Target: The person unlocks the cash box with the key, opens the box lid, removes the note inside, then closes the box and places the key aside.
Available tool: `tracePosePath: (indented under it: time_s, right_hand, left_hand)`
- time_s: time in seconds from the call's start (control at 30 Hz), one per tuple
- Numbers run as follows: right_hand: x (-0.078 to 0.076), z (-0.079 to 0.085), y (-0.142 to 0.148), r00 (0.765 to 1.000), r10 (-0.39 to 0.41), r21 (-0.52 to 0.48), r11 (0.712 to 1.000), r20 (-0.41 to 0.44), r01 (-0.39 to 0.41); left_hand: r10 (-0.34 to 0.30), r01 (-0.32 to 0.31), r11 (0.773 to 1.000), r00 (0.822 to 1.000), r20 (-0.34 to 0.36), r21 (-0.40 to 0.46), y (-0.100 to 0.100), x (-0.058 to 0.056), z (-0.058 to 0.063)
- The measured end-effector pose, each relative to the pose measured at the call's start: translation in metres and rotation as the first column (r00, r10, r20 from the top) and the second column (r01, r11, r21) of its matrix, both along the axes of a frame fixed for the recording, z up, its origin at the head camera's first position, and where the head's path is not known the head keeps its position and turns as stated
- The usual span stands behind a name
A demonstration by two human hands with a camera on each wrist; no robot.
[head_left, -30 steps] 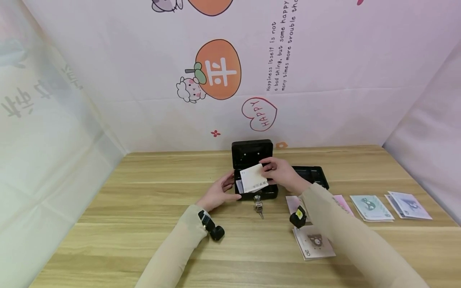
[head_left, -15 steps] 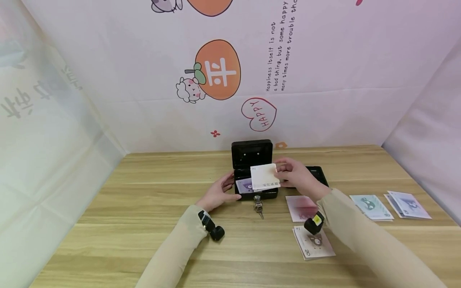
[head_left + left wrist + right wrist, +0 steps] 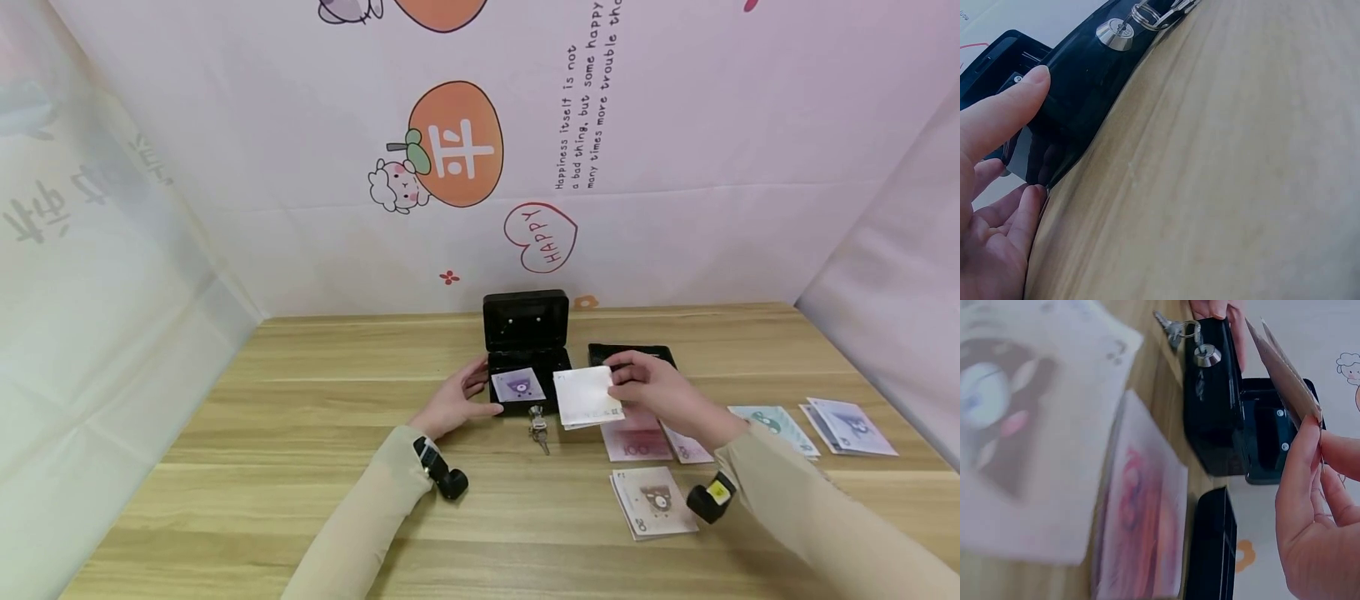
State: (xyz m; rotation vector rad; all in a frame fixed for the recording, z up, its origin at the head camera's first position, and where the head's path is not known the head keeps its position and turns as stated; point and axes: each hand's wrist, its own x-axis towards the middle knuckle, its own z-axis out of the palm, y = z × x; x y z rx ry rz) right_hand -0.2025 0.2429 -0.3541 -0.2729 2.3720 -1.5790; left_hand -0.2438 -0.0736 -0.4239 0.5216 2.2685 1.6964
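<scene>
A black cash box [image 3: 519,409] stands at the back of the table with its lid [image 3: 525,321] up. My left hand [image 3: 452,407] holds its left side, thumb [image 3: 1029,87] at the front edge and fingers around the corner. A purple play banknote [image 3: 517,385] lies inside the box. Between thumb and fingers of my right hand [image 3: 660,392] is a folded play banknote [image 3: 588,396], pale side up, raised just right of the box; the right wrist view shows its fold [image 3: 1297,394] edge-on. Keys [image 3: 538,433] hang from the front lock [image 3: 1207,356].
Behind the right hand sits a black tray [image 3: 600,353]. Red notes [image 3: 636,437], brown 20 notes [image 3: 656,502], green notes [image 3: 772,425] and bluish-purple notes [image 3: 855,427] lie on the right of the wooden table [image 3: 300,467]. A printed cloth [image 3: 675,233] hangs behind.
My right hand has carried the folded banknote from over the box to the right and toward me. The purple note in the box is now uncovered. My left hand has not moved.
</scene>
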Motion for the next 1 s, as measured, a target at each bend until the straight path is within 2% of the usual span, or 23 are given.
tracePosePath:
  time_s: [0.2,0.53,0.83,1.0]
  right_hand:
    - [0.013,0.0,0.02,0.997,0.024,-0.023,0.999,0.068,-0.023]
    - [0.033,-0.004,0.059,0.999,0.013,0.018,1.0,0.051,-0.014]
    - [0.045,-0.019,0.103,0.997,0.045,-0.06,0.997,0.065,-0.041]
    - [0.053,-0.03,0.127,0.994,0.099,-0.069,0.993,0.046,-0.096]
  left_hand:
    - [-0.002,0.002,1.0,1.0,-0.002,0.005,-0.001,-0.001,0.001]
    - [-0.001,0.001,1.0,1.0,0.0,-0.004,0.0,-0.002,0.002]
    - [0.006,-0.006,1.0,1.0,0.009,-0.006,0.0,-0.001,0.0]
    - [0.008,-0.008,1.0,1.0,0.009,-0.011,0.0,-0.001,0.0]
